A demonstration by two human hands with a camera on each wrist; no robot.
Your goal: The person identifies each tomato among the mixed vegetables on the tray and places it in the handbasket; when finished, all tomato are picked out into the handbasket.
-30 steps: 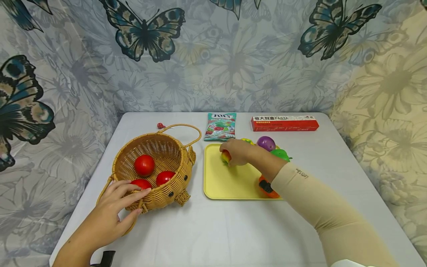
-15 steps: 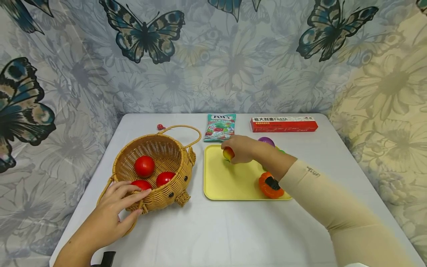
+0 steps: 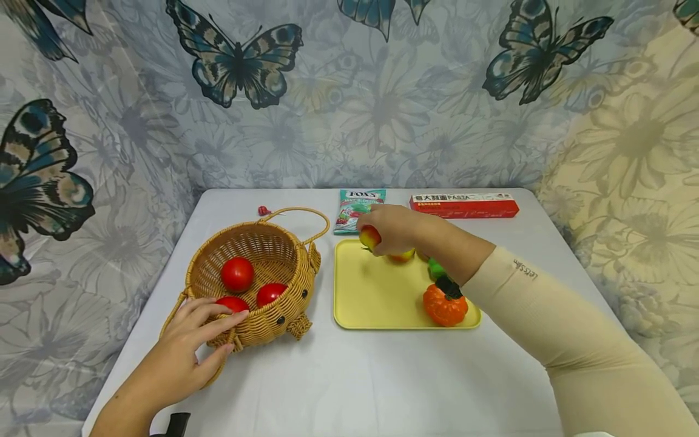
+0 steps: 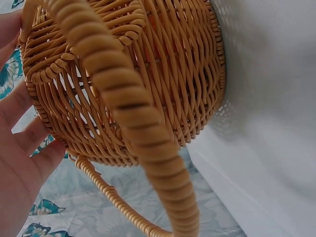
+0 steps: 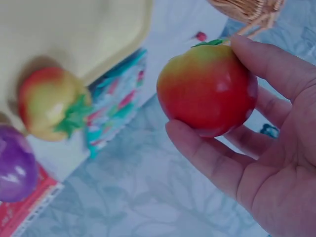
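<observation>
My right hand [image 3: 390, 229] pinches a red-and-yellow fruit [image 5: 210, 91] with green leaves at its stem, thumb on one side and fingers on the other. In the head view it is over the back left of the yellow tray [image 3: 377, 297]. A similar fruit [image 5: 49, 103] lies on the tray beside it. My left hand [image 3: 188, 349] rests on the rim of a wicker basket [image 3: 251, 328] with an animal face, fingers laid over the edge and thumb outside. Three red tomatoes [image 3: 237, 274] are inside. The left wrist view shows the basket's woven wall [image 4: 187, 74] and handle.
An orange pumpkin [image 3: 445, 305] and a green pepper [image 3: 435, 269] lie on the tray's right side, partly behind my forearm. A round purple vegetable [image 5: 17, 165] shows in the right wrist view. Behind stand a candy bag [image 3: 349, 212], a red pasta box [image 3: 464, 206] and a small red lollipop [image 3: 264, 210].
My right hand has risen from the tray with the fruit, a little toward the back. The pumpkin and the second fruit have come into view. The left hand has stayed on the basket rim.
</observation>
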